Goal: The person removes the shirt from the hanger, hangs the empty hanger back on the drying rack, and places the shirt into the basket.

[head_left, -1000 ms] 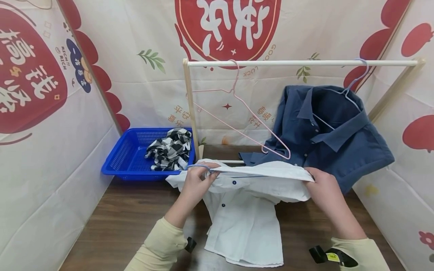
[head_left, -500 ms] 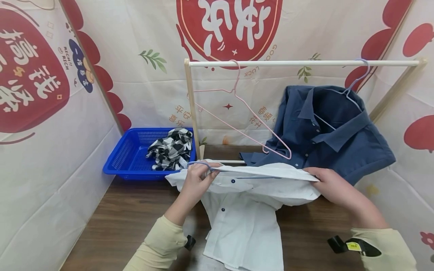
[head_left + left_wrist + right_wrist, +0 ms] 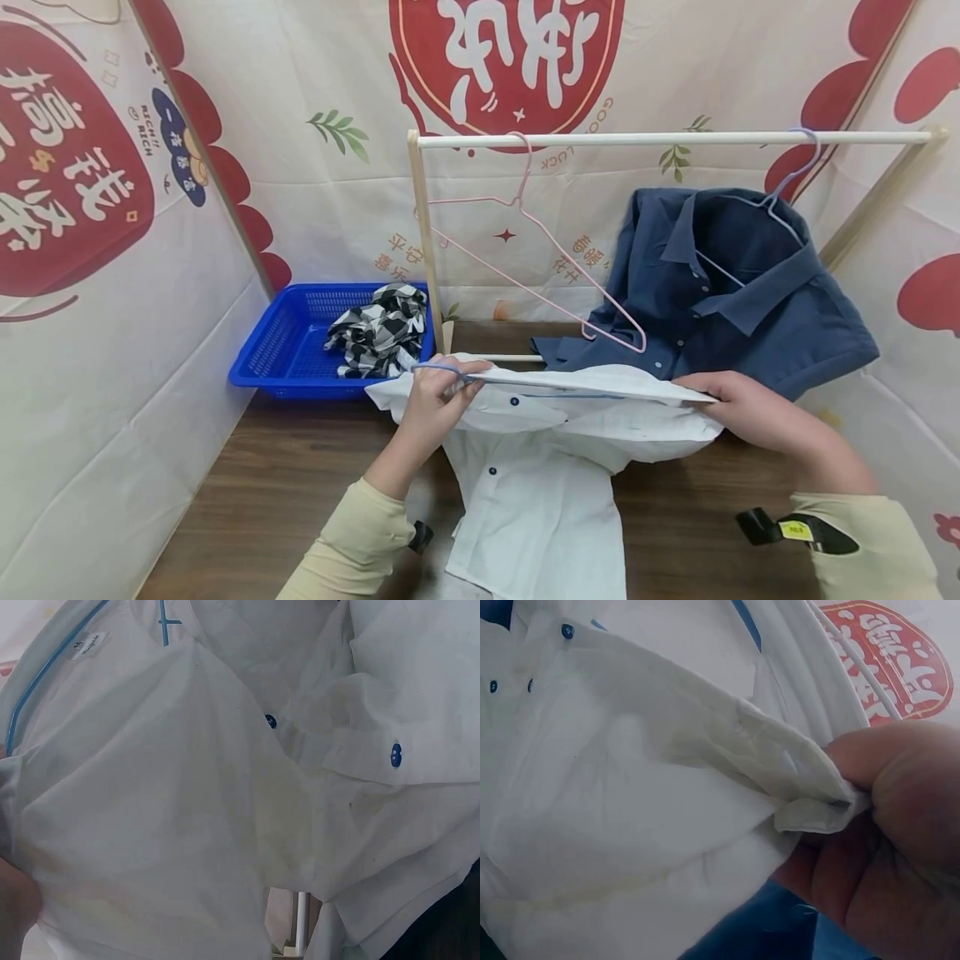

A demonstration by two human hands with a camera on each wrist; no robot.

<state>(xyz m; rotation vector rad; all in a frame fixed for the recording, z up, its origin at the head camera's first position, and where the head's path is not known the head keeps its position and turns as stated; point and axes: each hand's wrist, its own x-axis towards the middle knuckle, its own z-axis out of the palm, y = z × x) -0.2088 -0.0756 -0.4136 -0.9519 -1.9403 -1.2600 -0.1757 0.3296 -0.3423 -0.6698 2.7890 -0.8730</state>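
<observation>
A white shirt [image 3: 540, 492] with dark blue buttons hangs between both hands over the table. My left hand [image 3: 438, 400] pinches a blue hanger [image 3: 438, 367] together with the shirt's edge at the left; the hanger's bar shows inside the neck opening. With thumb and fingers, my right hand [image 3: 742, 412] grips the shirt's edge at the right, stretching it sideways. The right wrist view has the right hand [image 3: 900, 825] close up, pinching a fold of white cloth. In the left wrist view, the shirt [image 3: 150, 810] fills most of the picture and a blue hanger part [image 3: 163, 622] shows inside it.
Behind the shirt stands a rack with a white rail [image 3: 600, 141]. A pink hanger [image 3: 525, 208] and a dark blue shirt [image 3: 720, 317] on a hanger hang from it. Left of the rack, a blue basket [image 3: 258, 346] holds a crumpled black-and-white checked cloth [image 3: 382, 329].
My right hand has moved to the right with the shirt's edge, and the cloth is stretched wider. More of the hanger's bar shows. My left hand has stayed almost still.
</observation>
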